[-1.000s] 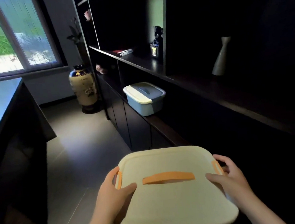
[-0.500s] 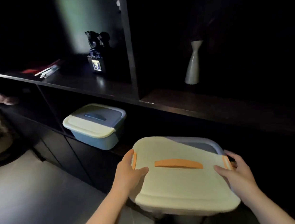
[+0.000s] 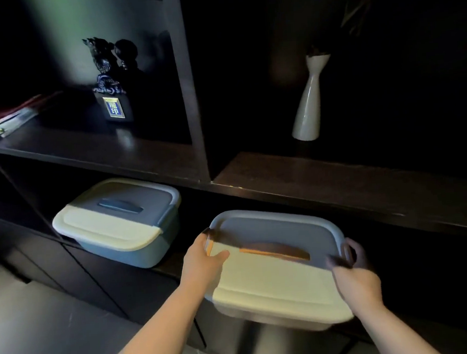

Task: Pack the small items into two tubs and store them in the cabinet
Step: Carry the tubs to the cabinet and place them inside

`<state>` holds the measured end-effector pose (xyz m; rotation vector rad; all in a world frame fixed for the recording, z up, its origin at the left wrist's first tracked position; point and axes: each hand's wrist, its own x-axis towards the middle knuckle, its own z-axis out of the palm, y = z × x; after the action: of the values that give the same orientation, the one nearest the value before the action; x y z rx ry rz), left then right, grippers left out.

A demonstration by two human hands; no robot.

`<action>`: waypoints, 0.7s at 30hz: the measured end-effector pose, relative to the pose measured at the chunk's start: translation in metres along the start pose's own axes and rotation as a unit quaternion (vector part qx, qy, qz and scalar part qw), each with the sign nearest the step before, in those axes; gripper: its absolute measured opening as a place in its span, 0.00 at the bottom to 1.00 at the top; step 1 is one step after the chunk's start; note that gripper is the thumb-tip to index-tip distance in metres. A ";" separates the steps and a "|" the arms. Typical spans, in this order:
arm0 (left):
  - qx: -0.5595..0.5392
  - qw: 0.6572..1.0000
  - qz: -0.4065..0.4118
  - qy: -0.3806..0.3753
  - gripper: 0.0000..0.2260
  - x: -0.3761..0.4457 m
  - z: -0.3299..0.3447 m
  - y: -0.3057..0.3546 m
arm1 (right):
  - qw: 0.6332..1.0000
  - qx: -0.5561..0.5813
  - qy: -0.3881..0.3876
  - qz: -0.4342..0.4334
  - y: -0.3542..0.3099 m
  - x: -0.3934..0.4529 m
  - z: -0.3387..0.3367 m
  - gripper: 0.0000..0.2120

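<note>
A cream-lidded tub with orange handles (image 3: 271, 282) is halfway into the dark cabinet's lower shelf opening, its far half in shadow. My left hand (image 3: 204, 260) grips its left side by the orange clip, thumb on the lid. My right hand (image 3: 356, 274) grips its right side, fingers curled over the edge. To the left, a blue tub with a blue-handled lid (image 3: 118, 222) sits on the same lower shelf (image 3: 166, 263), its front sticking out past the shelf edge.
On the shelf above (image 3: 324, 175) stand a white vase (image 3: 308, 101) at the right, a dark figurine bottle (image 3: 111, 83) left of the vertical divider (image 3: 188, 82), and red and white sticks (image 3: 9, 116) at far left. Grey floor (image 3: 43, 331) lies below left.
I have turned to face the cabinet and pushed the cream-lidded tub forward into the lower shelf, to the right of the blue tub. Both hands keep their hold.
</note>
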<state>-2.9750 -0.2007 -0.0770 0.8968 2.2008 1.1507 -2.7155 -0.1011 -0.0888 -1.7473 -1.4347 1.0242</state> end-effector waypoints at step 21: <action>0.294 0.854 0.404 -0.143 0.29 0.008 -0.031 -0.062 | 0.880 -0.392 0.040 -0.266 -0.018 -0.118 0.119 0.24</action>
<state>-3.0214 -0.2378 -0.1139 2.2414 1.9547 0.5330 -2.8393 -0.2127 -0.1113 -1.6743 -2.2953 0.0473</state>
